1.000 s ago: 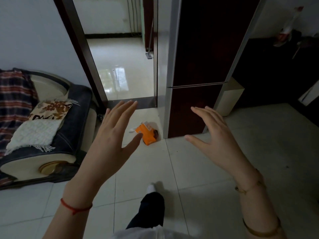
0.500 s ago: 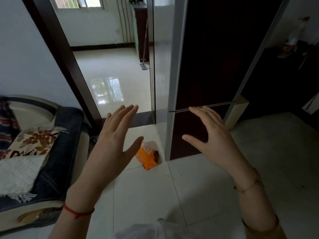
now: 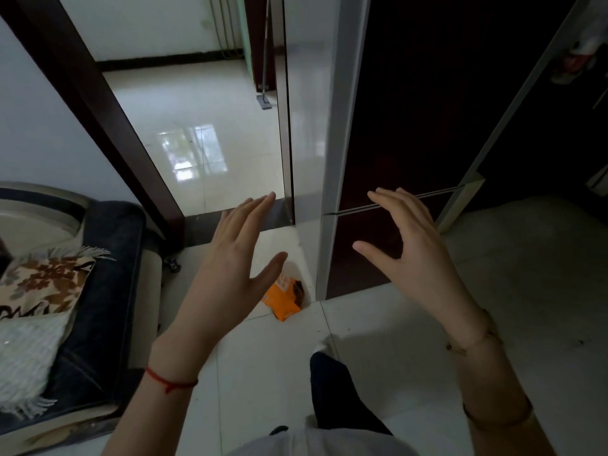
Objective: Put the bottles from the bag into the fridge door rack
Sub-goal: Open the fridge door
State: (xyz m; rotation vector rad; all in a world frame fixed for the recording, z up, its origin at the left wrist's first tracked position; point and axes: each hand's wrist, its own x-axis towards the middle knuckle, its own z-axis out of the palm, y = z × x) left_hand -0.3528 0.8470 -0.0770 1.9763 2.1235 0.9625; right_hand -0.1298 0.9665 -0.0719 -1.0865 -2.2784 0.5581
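Observation:
A tall dark-fronted fridge (image 3: 411,103) with a silver side stands ahead, both doors closed. An orange bag (image 3: 283,296) lies on the tiled floor at the fridge's left front corner, partly hidden behind my left hand. No bottle shows. My left hand (image 3: 230,261) is raised with fingers spread, holding nothing, just left of and in front of the fridge. Over the seam between the fridge's upper and lower doors hovers my right hand (image 3: 408,245), open and empty, palm toward the fridge.
A sofa (image 3: 108,291) with a floral cushion (image 3: 42,287) and a white fringed throw (image 3: 26,360) sits at the left. An open doorway (image 3: 194,133) with a dark frame leads to a glossy tiled room holding a mop (image 3: 265,100). My dark-trousered leg (image 3: 335,393) steps forward below.
The view has closed in on the fridge and tilted down a little. Both hands stay raised and open. My leg has come forward into view at the bottom.

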